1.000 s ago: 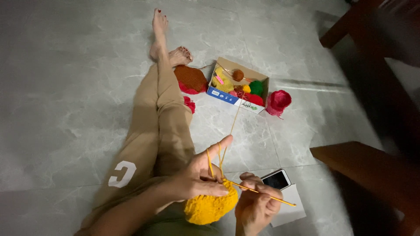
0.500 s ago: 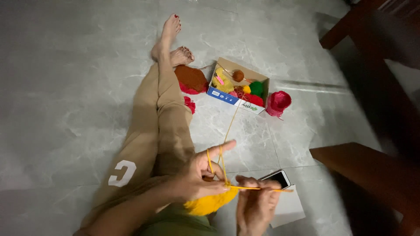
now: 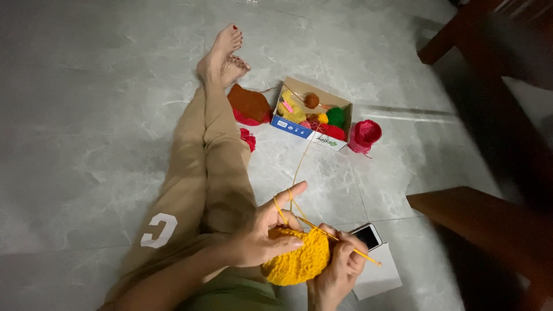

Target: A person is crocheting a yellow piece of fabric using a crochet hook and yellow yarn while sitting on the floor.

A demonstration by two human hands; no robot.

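I sit on the floor with my legs stretched out. My left hand (image 3: 262,230) pinches the top edge of a round yellow crochet piece (image 3: 296,262), with yellow yarn (image 3: 299,164) looped over its raised forefinger. My right hand (image 3: 337,268) grips a thin yellow crochet hook (image 3: 360,250) whose tip goes into the piece. The yarn runs from my fingers up to an open cardboard box (image 3: 299,129) of coloured yarn balls.
A brown and red crochet piece (image 3: 249,105) lies by my feet, a small red piece (image 3: 248,139) beside my leg, a red crochet cup (image 3: 365,135) right of the box. A phone (image 3: 367,235) on white paper (image 3: 377,276) lies by my right hand. Dark wooden furniture (image 3: 478,224) stands at right.
The view has tilted down, so the yellow piece shows more fully. My hands have kept working the hook, with the forefinger still raised under the yarn.
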